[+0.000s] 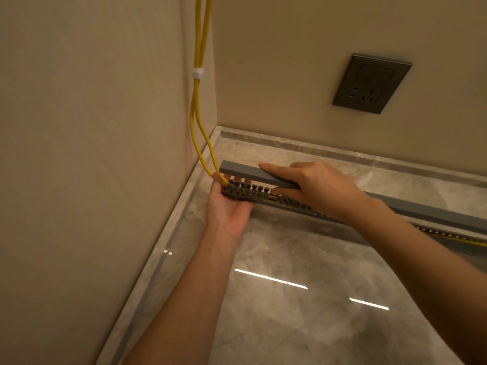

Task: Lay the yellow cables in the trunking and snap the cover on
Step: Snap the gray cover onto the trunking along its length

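Two yellow cables hang down the corner wall, bound by a white tie, and run into the left end of a grey slotted trunking lying on the marble floor. My left hand cups that end from below, fingers curled round it. A grey cover sits tilted above the trunking, its left end raised. My right hand grips the cover from above, index finger stretched along its top. Yellow cable shows again inside the trunking at the far right.
A dark wall socket sits on the back wall at the right. Beige walls meet in a corner behind the trunking's left end. A marble skirting runs along the wall base. Glossy floor with light reflections spreads in the foreground.
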The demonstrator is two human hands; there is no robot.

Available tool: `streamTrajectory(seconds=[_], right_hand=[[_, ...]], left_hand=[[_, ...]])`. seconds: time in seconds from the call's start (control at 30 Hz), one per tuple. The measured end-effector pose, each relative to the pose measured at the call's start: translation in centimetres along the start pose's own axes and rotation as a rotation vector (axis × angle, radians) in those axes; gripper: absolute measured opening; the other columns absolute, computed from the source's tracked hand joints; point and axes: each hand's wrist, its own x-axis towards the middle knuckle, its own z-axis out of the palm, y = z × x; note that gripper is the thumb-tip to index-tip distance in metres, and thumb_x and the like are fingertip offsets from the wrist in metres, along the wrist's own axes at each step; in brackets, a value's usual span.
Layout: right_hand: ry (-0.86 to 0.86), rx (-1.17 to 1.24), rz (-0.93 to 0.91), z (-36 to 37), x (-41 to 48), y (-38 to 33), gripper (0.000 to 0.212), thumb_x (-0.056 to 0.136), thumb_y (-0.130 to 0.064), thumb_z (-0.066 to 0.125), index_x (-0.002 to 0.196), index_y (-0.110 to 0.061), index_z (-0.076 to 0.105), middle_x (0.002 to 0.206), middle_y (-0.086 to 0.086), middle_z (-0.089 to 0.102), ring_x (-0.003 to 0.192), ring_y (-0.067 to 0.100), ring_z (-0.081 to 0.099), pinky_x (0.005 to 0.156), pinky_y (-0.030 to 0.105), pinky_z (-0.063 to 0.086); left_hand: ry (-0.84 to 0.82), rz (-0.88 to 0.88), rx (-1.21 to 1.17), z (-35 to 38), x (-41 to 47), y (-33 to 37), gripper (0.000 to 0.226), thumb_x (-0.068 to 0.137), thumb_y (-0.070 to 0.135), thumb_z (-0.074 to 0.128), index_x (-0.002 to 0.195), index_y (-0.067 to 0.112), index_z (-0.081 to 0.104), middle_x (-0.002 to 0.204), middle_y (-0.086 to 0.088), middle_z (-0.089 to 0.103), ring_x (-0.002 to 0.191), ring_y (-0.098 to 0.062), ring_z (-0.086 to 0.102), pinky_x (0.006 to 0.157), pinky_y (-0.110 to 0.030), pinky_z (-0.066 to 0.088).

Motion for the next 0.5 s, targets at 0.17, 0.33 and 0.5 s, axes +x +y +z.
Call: streamTrajectory(seconds=[0.17,0.33,0.5], right_hand=[[-0.028,0.034,0.049,1.4,-1.1,0.8,0.054,0.09,-0.039,0.054,0.14,-0.032,0.034,0.093,0.008,0.065,0.077,0.024,0.06,0.064,0.035,0.046],[-0.039,-0.008,0.045,2.0,-1.7,1.2,0.056,0.091,-0.042,0.05,0.142,-0.031,0.031,0.093,0.004,0.062,0.071,0.019,0.054,0.057,0.028,0.039],[-0.004,-0.123,0.037,1.2,-1.4,1.6,0.055,0.092,-0.046,0.041,0.143,-0.031,0.028,0.091,0.002,0.057,0.064,0.013,0.044,0.049,0.028,0.035]], left_hand=[[0.007,0.002,0.048,0.2,-0.2,0.1,0.05,0.096,0.043,0.038,0.132,0.009,0.048,0.133,-0.02,0.052,0.122,-0.034,0.05,0.106,-0.05,0.035],[0.008,-0.009,0.062,0.4,-0.4,0.2,0.041,0.096,0.039,0.042,0.128,0.014,0.048,0.133,-0.019,0.051,0.12,-0.033,0.051,0.102,-0.049,0.039],[0.007,-0.022,0.072,0.6,-0.6,0.0,0.042,0.097,0.032,0.041,0.134,0.015,0.046,0.13,-0.017,0.054,0.118,-0.031,0.053,0.099,-0.048,0.042]])
